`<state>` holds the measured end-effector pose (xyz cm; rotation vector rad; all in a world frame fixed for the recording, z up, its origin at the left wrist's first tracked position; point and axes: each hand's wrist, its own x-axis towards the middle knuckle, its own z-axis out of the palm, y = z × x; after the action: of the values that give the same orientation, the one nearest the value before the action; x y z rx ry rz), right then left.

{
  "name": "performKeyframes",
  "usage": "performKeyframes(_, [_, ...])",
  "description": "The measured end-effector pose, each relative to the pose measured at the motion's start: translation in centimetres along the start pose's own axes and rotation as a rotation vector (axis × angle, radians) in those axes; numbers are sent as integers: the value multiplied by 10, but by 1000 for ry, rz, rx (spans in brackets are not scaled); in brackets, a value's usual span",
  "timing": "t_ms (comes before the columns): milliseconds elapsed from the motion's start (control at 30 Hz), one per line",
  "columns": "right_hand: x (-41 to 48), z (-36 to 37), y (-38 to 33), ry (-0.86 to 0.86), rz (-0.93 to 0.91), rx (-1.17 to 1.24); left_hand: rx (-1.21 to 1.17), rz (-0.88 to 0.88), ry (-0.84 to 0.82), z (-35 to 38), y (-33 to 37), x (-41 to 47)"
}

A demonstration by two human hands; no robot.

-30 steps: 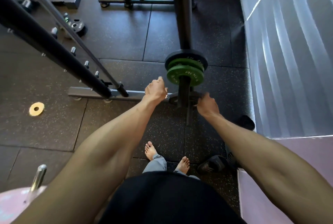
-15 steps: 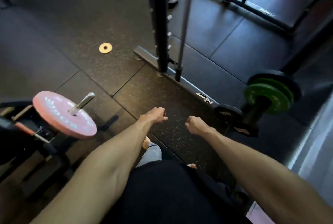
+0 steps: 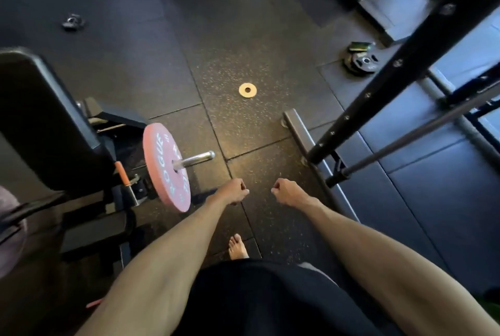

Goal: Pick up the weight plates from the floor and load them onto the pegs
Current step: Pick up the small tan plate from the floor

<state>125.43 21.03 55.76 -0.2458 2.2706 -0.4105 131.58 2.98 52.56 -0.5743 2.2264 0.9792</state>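
A small yellow plate [image 3: 246, 90] lies flat on the dark rubber floor, straight ahead of me. Further off to the right, black plates [image 3: 361, 61] sit stacked on the floor with a green one [image 3: 359, 46] behind them. A pink plate [image 3: 166, 170] hangs on a steel peg [image 3: 196, 158] at the left. My left hand [image 3: 234, 191] and my right hand [image 3: 286, 191] are loosely closed fists held out in front of me, both holding nothing, well short of the yellow plate.
A black padded machine [image 3: 46, 124] fills the left side. A black rack upright [image 3: 392, 70] with a steel base rail [image 3: 300, 130] and a slanted bar [image 3: 422, 135] crosses the right. A small collar [image 3: 72, 22] lies far left on the floor. My bare foot [image 3: 238, 246] is below.
My view has swung left, away from the peg with the green plates. The yellow plate is now straight ahead. Both hands left that peg and closed into fists.
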Motion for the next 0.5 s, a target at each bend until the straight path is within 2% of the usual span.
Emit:
performKeyframes(167, [58,-19,-61,-49,-88,-96,-265,-81,23,-52,-12,36])
performKeyframes(500, [216,-78,-148,-175,-135,-140,-396,-234,57,-152,-7,153])
